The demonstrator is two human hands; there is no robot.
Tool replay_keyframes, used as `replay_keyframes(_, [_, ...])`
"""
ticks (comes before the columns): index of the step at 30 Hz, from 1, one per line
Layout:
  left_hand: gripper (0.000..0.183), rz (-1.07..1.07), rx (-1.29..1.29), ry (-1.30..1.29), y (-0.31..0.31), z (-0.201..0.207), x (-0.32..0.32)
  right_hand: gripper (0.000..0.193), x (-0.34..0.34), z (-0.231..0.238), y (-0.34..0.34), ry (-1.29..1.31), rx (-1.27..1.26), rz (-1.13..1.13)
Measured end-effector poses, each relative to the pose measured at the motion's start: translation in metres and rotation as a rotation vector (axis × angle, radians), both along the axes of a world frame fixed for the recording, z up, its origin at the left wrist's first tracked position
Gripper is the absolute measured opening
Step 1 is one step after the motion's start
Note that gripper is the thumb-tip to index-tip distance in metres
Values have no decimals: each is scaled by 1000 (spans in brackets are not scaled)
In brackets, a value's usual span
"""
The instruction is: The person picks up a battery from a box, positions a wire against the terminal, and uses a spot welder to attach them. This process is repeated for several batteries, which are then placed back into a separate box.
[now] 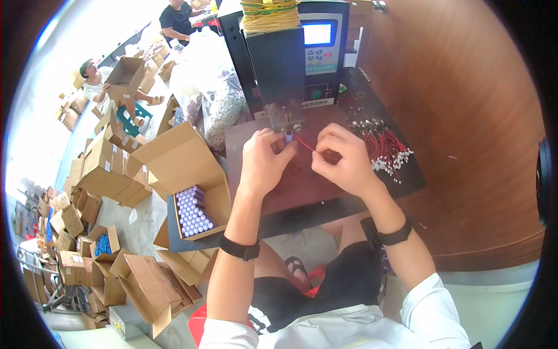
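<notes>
Our left hand (264, 160) grips a battery (289, 138), our right hand (344, 160) pinches red wire (305, 144); joining seems underway, boxed batteries (193, 218) left over.

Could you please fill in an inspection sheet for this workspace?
Surface: reddish-brown mat on a dark table.
Job's things: purple cylindrical cell under the metal head of a bench machine with a lit screen; more purple cells in an open carton.
Clutter: cardboard cartons over the floor at left.
Grips: left grip holds the purple cylindrical cell; right grip pinches a red wire.
Cables: red wire runs toward the cell, contact unclear; wire bundle with white connectors at right; yellow-green wire coil atop the machine.
Surroundings: two other people, one person in dark clothing, one seated person holding a box.
</notes>
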State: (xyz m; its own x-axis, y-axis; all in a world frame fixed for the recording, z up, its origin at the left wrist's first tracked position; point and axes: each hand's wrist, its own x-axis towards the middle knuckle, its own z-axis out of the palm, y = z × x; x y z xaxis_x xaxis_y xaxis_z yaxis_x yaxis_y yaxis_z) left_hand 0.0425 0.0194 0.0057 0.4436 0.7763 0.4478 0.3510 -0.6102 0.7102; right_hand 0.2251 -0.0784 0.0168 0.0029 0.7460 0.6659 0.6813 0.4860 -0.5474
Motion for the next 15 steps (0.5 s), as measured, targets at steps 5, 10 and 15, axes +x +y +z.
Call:
replay_keyframes(5, [24, 9, -13, 15, -2, 3, -1, 16, -4, 1, 1, -134, 107, -36])
replay_keyframes(10, [24, 9, 7, 16, -1, 0, -1, 15, -5, 1, 2, -147, 125, -53])
replay_keyframes(15, [25, 21, 14, 32, -2, 1, -1, 14, -6, 1, 3, -175, 122, -81])
